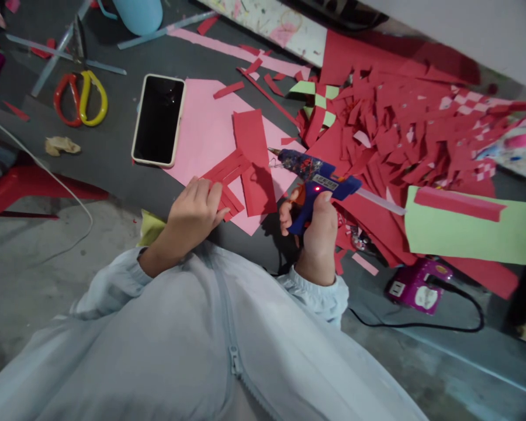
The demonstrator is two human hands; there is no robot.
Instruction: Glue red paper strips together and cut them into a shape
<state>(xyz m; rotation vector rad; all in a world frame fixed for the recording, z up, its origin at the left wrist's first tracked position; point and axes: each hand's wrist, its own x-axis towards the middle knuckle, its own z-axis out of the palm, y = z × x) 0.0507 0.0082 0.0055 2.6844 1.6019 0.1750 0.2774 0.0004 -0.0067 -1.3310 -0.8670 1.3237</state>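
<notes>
My right hand is wrapped round the handle of a blue hot glue gun. Its nozzle points left, over a flat red paper strip, and a small red light glows on its body. A pale glue stick sticks out of the back. With bent fingers, my left hand grips the near end of some narrow red paper strips that reach to the wider strip. Under these papers lies a pink sheet; my left fingertips are partly hidden.
A phone lies left of the pink sheet, with red-and-yellow-handled scissors beyond it. Red paper pieces heap up at right, near a green sheet. A purple box with a black cable sits near the edge. A blue mug stands at the back.
</notes>
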